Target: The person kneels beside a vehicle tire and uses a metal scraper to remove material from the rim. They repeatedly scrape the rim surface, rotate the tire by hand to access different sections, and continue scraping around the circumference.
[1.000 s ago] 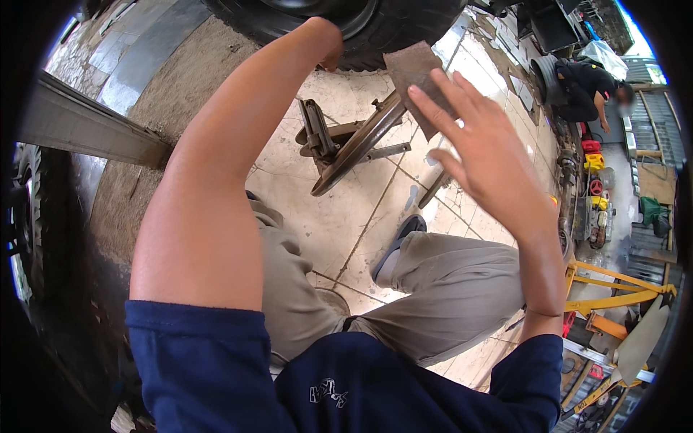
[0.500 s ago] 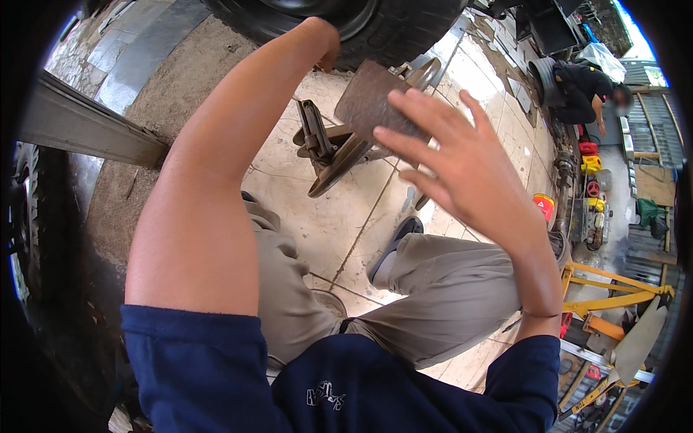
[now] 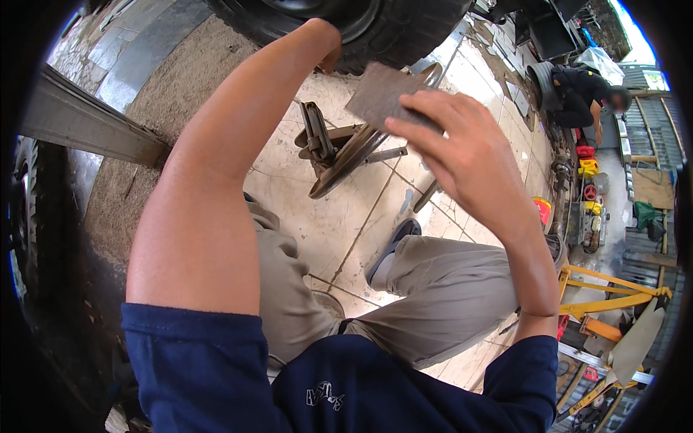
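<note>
Head view: at upper centre, the right hand [image 3: 468, 148] pinches a brown sheet [image 3: 381, 97] by its right edge, a sensible hold; probably light, stiffish, rough. Left hand's [image 3: 330, 52] grip: cannot tell.

Navy shirt [image 3: 426, 404]: small white outlined lettering [image 3: 326, 395] across the chest, stylised, done in logo fashion; clearest marking from where I stand. Yellow bar [image 3: 596, 392]: short dark word [image 3: 576, 408], block capitals, running along it toward its lower end. Red-and-yellow container [image 3: 541, 210]: coloured label facing up at me, any print there too small to make out
</note>
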Tool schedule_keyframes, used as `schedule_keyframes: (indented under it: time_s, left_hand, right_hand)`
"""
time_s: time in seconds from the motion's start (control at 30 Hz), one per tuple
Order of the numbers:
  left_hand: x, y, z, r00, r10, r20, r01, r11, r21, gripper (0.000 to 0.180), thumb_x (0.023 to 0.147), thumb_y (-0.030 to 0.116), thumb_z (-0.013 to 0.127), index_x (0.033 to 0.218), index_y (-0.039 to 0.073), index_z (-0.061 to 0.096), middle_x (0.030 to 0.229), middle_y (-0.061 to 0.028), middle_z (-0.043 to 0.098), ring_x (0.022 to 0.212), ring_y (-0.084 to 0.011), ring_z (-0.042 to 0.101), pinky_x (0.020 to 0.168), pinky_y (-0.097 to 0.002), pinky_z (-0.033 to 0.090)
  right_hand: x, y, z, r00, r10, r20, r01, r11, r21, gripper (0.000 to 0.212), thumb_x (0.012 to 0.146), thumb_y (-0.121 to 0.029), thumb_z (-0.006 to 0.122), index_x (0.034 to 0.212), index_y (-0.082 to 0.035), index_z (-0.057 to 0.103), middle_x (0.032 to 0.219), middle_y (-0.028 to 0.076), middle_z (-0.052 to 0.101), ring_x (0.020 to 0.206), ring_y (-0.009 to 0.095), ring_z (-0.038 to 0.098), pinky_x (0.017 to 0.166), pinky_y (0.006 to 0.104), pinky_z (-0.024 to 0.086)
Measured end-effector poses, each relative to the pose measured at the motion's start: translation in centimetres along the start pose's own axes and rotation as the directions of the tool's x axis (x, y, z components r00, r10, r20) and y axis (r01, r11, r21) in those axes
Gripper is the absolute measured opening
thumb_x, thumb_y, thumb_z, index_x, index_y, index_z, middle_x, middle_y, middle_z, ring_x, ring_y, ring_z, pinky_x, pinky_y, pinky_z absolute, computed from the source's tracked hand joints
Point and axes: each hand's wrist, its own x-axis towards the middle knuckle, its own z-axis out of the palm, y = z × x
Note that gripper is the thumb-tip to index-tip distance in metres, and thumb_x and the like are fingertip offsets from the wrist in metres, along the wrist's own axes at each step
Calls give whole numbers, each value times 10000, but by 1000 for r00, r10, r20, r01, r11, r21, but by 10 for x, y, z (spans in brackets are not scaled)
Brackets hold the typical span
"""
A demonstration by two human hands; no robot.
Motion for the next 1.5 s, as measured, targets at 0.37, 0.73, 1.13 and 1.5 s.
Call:
schedule_keyframes:
  time_s: [0.37, 0.73, 1.13, 1.5]
  left_hand:
    - [23, -29, 23, 992, -25, 120, 43, 988, -146, 486, 982, 447, 605, 1347, 132, 666, 1359, -82, 670, 1184, -283, 653, 1006, -453, 519]
    - [-11, 6, 2, 1000, -6, -10, 6, 999, 46, 559, 986, 491, 535, 1206, 16, 731, 1232, -182, 711, 1167, -341, 648, 1022, -460, 486]
    - [-9, 10, 1, 1000, -7, -5, 7, 1000, -7, 518, 1013, 452, 510, 1165, 13, 738, 1211, -178, 716, 1129, -341, 651, 977, -480, 499]
    - [-26, 16, 1, 997, -49, -55, 48, 999, -21, 535, 1009, 462, 520, 1185, 2, 730, 1236, -165, 713, 1160, -330, 649, 996, -460, 500]
  right_hand:
    - [16, 7, 15, 988, -18, -152, 38, 991, 132, 403, 844, -157, 754, 1245, -154, 708, 1193, 31, 656, 1068, 252, 617, 1037, 437, 456]
    - [17, 32, 26, 978, -158, -136, 162, 987, 18, 407, 868, -283, 761, 1257, -201, 674, 1332, -2, 628, 1253, 212, 574, 1185, 522, 344]
    - [21, 41, 39, 984, -170, -59, 166, 984, -68, 430, 787, -278, 812, 1194, -254, 675, 1097, -70, 659, 1168, 151, 611, 1188, 507, 359]
    - [16, 72, 39, 990, -106, -96, 106, 994, -3, 442, 804, -319, 793, 1227, -246, 688, 1146, -59, 674, 1179, 153, 618, 1200, 547, 336]
